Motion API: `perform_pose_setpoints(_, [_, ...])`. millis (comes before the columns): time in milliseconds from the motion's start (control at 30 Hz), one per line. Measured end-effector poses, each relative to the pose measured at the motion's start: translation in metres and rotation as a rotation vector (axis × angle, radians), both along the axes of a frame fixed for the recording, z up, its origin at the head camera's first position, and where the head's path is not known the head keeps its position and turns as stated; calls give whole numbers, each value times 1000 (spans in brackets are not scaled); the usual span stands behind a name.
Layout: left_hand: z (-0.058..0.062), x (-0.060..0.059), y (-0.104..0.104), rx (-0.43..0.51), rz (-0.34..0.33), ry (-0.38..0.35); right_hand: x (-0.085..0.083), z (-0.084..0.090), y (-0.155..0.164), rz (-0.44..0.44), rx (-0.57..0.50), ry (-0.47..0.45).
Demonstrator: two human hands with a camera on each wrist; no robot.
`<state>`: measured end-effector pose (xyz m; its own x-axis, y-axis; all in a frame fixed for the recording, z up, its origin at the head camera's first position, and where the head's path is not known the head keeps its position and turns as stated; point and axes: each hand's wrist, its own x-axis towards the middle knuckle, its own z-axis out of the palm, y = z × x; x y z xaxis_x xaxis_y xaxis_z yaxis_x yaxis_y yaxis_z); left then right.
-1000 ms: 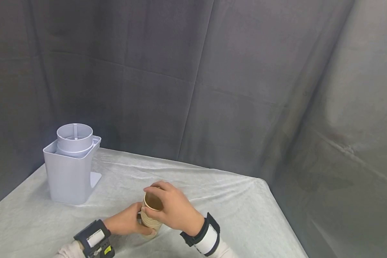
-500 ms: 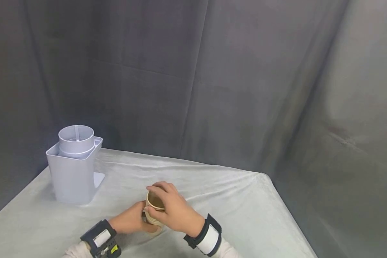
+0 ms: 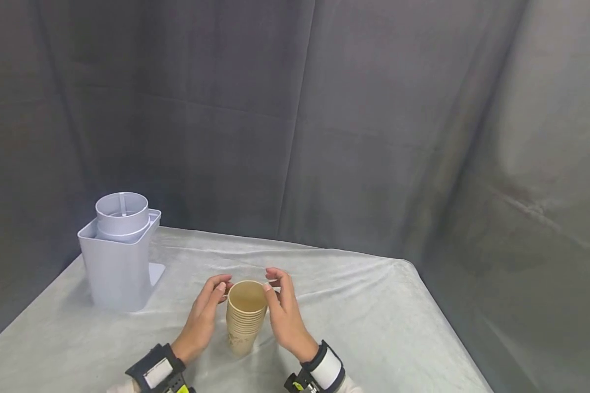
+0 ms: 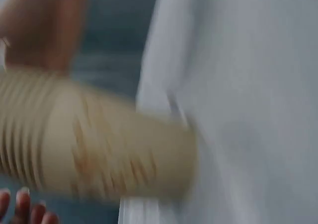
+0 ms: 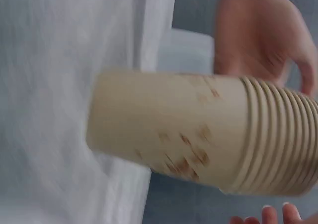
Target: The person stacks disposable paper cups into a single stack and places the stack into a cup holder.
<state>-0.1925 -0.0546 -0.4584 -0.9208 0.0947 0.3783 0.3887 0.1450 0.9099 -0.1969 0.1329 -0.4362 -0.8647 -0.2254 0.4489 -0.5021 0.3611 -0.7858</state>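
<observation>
A nested stack of beige paper cups [image 3: 247,322] stands upright on the cloth-covered table in the head view, mouth up, with a brown print low on its side. To its left is my left hand [image 3: 202,316], fingers loosely bent and fingertips close to the rim. My right hand [image 3: 286,316] is on the other side, its thumb tip right at the rim. Blurred in the left wrist view, the cups [image 4: 114,139] lie between the two hands. The right wrist view has the ridged rims of the cups [image 5: 208,134] toward the right, with my left hand [image 5: 263,35] beyond them.
A pale grey plastic holder [image 3: 115,273] with a round open tube [image 3: 123,214] in its top stands at the left of the table. White cloth [image 3: 364,322] with shallow creases covers the table. Dark grey curtains [image 3: 295,120] hang behind and to the right.
Both hands have let go of the paper cups and moved apart to either side. The right hand has come off the cups' mouth, and the whole stack is now uncovered. The view has shifted slightly.
</observation>
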Motion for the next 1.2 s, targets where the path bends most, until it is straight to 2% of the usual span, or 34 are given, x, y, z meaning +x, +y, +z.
perform_pose_setpoints(100, [5, 4, 17, 53, 74, -14, 2, -8, -8, 15, -45, -61])
perform_pose_setpoints(300, [-1, 4, 42, 68, 234, 62, 5, -19, -22, 47, -173, -84])
perform_pose_setpoints(433, [0, 0, 44, 93, 331, 117, 4, -16, -32, 49, -228, -68])
perform_pose_setpoints(533, [11, -8, 36, 95, 361, 168, -3, -7, -43, 51, -239, -39])
perform_pose_setpoints(600, [26, -16, 28, 81, 368, 204, -12, 5, -51, 56, -255, 5])
perform_pose_setpoints(667, [46, -25, 20, 70, 369, 254, -23, 20, -62, 60, -290, 68])
perform_pose_setpoints(800, [94, -46, 1, 89, 374, 345, -46, 60, -86, 60, -367, 190])
perform_pose_setpoints(933, [143, -61, -20, 108, 418, 407, -63, 101, -116, 32, -440, 275])
perform_pose_setpoints(1067, [185, -72, -52, 57, 437, 397, -75, 137, -152, 12, -509, 321])
perform_pose_setpoints(1133, [199, -76, -69, 23, 428, 372, -79, 149, -167, 18, -528, 311])
perform_pose_setpoints(1200, [207, -79, -84, -8, 421, 342, -84, 157, -181, 28, -532, 286])
